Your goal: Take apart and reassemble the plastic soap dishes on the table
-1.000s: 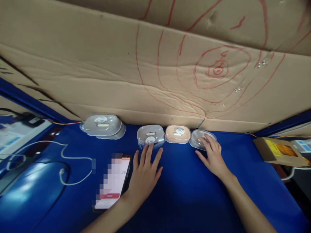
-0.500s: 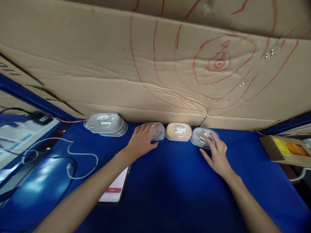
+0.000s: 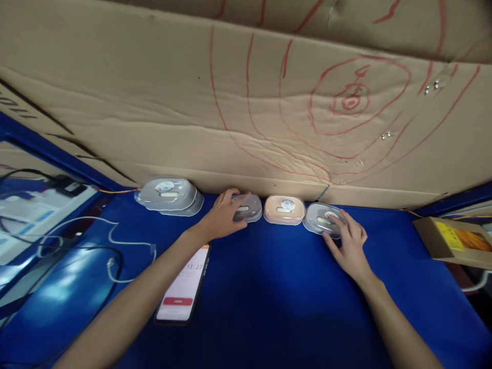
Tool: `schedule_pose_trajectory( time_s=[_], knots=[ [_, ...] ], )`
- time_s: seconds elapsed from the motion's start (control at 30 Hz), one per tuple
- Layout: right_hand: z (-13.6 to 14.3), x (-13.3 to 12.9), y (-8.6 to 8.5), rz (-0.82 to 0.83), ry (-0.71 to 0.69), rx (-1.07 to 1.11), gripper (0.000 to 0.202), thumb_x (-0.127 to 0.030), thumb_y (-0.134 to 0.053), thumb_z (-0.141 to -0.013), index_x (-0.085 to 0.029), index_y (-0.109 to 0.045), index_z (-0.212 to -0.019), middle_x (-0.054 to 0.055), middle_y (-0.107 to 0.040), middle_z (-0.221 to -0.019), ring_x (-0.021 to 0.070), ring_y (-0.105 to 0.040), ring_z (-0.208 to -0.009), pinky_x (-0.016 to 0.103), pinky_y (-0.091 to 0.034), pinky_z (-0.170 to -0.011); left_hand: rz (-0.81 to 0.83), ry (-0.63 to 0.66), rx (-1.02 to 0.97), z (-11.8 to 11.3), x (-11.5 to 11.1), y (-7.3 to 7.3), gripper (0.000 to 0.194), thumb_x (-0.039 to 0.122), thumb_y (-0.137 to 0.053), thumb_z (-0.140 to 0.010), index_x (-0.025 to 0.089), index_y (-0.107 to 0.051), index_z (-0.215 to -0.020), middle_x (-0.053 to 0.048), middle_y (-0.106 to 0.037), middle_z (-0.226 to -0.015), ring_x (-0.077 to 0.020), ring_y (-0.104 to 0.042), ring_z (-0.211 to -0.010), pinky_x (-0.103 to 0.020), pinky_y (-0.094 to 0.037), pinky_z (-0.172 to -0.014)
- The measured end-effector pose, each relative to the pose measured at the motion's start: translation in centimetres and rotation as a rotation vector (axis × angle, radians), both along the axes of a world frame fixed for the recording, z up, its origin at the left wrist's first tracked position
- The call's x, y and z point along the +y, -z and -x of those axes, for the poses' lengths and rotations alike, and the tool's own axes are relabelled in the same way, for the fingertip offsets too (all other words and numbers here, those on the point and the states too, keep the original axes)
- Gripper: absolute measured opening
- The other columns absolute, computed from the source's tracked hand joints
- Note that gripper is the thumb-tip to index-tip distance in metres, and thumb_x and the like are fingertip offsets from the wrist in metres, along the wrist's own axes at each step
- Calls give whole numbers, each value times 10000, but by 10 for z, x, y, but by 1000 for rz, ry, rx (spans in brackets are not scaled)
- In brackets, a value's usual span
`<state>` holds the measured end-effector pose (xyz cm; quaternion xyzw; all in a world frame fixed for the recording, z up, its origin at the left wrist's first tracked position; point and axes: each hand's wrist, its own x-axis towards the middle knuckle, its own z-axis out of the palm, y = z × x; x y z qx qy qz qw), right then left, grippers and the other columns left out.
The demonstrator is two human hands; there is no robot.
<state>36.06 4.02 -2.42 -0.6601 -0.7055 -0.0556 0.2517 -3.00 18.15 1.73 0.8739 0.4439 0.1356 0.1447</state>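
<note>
Along the foot of the cardboard stands a row of small rounded plastic boxes with clear lids. My left hand [image 3: 224,214] curves around the left end of a grey lidded box [image 3: 251,209], fingers at its back, thumb at its front edge. A peach lidded box [image 3: 283,209] with a round sticker sits in the middle. Around the right end of another grey lidded box [image 3: 315,220] is my right hand [image 3: 348,243], its thumb at the front edge and a fingertip on the lid. Farther left lie stacked grey lidded boxes [image 3: 167,193].
A phone [image 3: 180,292] with a lit screen lies partly under my left forearm. White and black cables [image 3: 111,264] run over the blue table [image 3: 261,302] at left. A cardboard box [image 3: 453,241] stands at right. The cardboard wall [image 3: 154,102] with red rings rises behind.
My left hand has slid left, uncovering more of its grey box's lid. My right thumb has come in against the front of the right grey box. The view has shifted slightly.
</note>
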Motion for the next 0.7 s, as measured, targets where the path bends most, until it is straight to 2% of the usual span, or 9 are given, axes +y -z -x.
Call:
schedule_pose_trajectory(
  time_s=[0.17, 0.37, 0.47, 0.57, 0.63, 0.7],
  knots=[
    [-3, 1, 2, 24, 9, 13, 469, -462, -547, -1053, -281, -498, -1483, 172, -405, -1642, 392, -417, -1513, 599, -363, -1156, -65, 19, 42, -1, -4, 1, 684, 327, -656, -913, 235, -475, -1566, -171, -440, -1498, -388, -495, -1396, -595, -401, -1189],
    [-8, 5, 5, 9, -63, 29, 577, -497, -602, -1022, -261, -450, -1527, 167, -405, -1632, 384, -381, -1531, 591, -370, -1201, -155, 29, 118, -7, -9, 6, 672, 456, -674, -970, 230, -484, -1574, -219, -452, -1545, -439, -439, -1454, -653, -358, -1187],
    [-12, 6, 2, 3, -92, 10, 587, -512, -618, -1012, -277, -447, -1522, 159, -483, -1559, 390, -413, -1500, 598, -379, -1187, -192, 26, 149, -9, -9, 10, 641, 433, -645, -1000, 207, -487, -1579, -254, -457, -1562, -451, -423, -1477, -661, -352, -1183],
    [-20, 3, -3, 24, -106, -23, 566, -577, -674, -965, -280, -523, -1423, 162, -554, -1408, 405, -504, -1394, 621, -396, -1139, -217, 24, 173, -11, -10, 11, 644, 437, -643, -1000, 201, -491, -1580, -268, -469, -1568, -457, -426, -1483, -663, -363, -1174],
    [-26, 1, -6, 60, -131, -42, 582, -620, -704, -929, -278, -548, -1373, 161, -544, -1348, 416, -522, -1353, 652, -389, -1128, -227, 24, 184, -12, -9, 12, 641, 441, -647, -996, 209, -499, -1575, -262, -480, -1571, -454, -433, -1483, -669, -357, -1177],
    [-29, -1, -9, 113, -164, -22, 618, -625, -716, -914, -274, -529, -1387, 167, -498, -1374, 418, -504, -1366, 650, -411, -1127, -236, 20, 190, -11, -9, 12, 638, 442, -650, -995, 218, -500, -1574, -256, -487, -1575, -449, -439, -1484, -705, -303, -1197]
  ],
)
